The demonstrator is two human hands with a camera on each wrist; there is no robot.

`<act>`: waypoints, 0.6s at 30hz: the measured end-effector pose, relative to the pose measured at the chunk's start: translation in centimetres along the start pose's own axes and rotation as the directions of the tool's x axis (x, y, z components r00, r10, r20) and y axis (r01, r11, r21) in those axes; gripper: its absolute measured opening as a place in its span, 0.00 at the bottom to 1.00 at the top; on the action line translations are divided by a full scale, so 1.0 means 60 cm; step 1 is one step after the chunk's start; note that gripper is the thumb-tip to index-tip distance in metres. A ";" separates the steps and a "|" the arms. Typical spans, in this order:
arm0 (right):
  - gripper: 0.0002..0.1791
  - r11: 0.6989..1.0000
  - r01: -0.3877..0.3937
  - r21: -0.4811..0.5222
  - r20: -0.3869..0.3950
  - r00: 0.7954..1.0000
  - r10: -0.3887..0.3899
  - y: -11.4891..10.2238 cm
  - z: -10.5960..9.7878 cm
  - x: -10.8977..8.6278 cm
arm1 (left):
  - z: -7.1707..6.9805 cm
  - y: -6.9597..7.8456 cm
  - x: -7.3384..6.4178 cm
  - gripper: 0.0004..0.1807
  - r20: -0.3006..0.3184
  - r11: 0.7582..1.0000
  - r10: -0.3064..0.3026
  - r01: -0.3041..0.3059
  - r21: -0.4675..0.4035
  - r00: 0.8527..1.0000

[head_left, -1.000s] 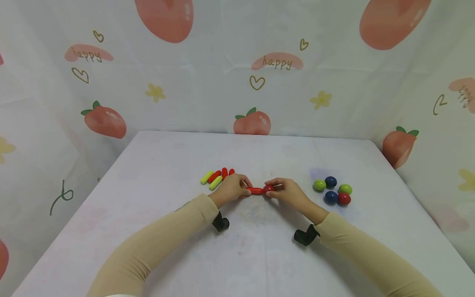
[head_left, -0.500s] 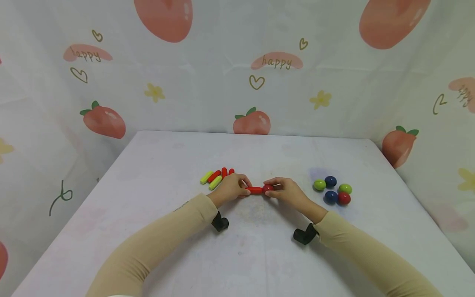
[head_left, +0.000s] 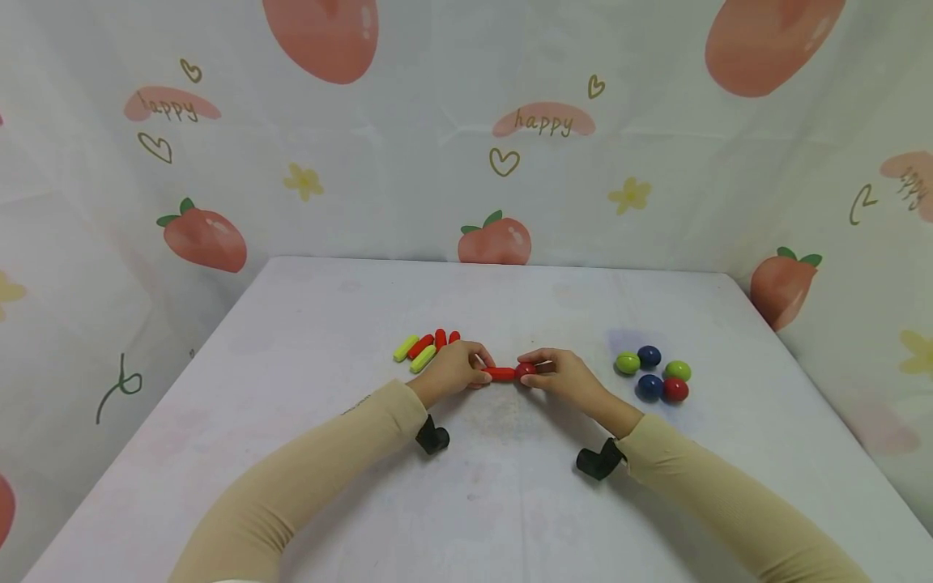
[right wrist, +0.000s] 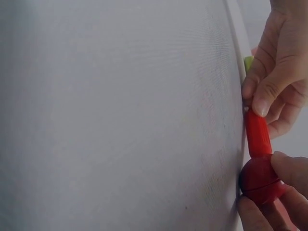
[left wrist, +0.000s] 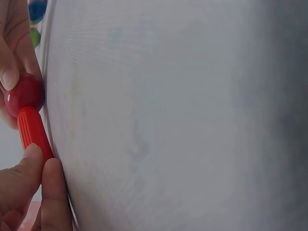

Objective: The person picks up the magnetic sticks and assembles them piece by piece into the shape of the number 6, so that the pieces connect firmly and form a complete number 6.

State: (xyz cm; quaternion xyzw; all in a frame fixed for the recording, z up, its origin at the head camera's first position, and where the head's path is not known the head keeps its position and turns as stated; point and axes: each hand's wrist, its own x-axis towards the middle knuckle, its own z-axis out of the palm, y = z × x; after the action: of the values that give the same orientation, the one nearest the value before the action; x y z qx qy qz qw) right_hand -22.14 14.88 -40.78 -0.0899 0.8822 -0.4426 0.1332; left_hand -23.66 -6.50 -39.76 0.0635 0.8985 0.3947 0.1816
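My left hand (head_left: pixel 453 372) pinches the left end of a red ribbed rod (head_left: pixel 501 374) between thumb and fingers. At the rod's other end, a dark red ball (head_left: pixel 525 370) meets it, held by the thumb and fingertips of my right hand (head_left: pixel 576 385). The left wrist view shows the rod (left wrist: pixel 33 127) end-on against the ball (left wrist: pixel 25 94) in one line. A seam runs round the ball (right wrist: pixel 262 185) in the right wrist view. Both pieces are close over the white tabletop, and my left fingers hide the rod's near end.
Just beyond my left hand lie several loose rods, among them a yellow-green rod (head_left: pixel 423 359) and a red rod (head_left: pixel 420 346). To the right sits a cluster of balls: green (head_left: pixel 678 371), blue (head_left: pixel 650 387) and red (head_left: pixel 675 389). A printed cloth (head_left: pixel 408 186) hangs behind the table (head_left: pixel 466 502).
The rod and ball have shifted only a hair to the left since one second ago. Both hands keep their hold; the last half second shows no visible movement.
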 end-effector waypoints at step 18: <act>0.22 1.000 0.002 0.000 0.012 1.000 -0.002 -0.001 -0.004 0.000 | 0.001 0.003 -0.004 0.08 -0.008 1.000 0.006 -0.006 0.013 1.000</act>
State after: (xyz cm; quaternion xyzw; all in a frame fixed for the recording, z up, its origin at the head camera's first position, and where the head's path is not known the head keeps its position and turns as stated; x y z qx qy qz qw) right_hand -22.21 15.02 -40.60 -0.0934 0.8812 -0.4424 0.1379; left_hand -23.42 -6.39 -39.57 0.0658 0.9016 0.3896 0.1762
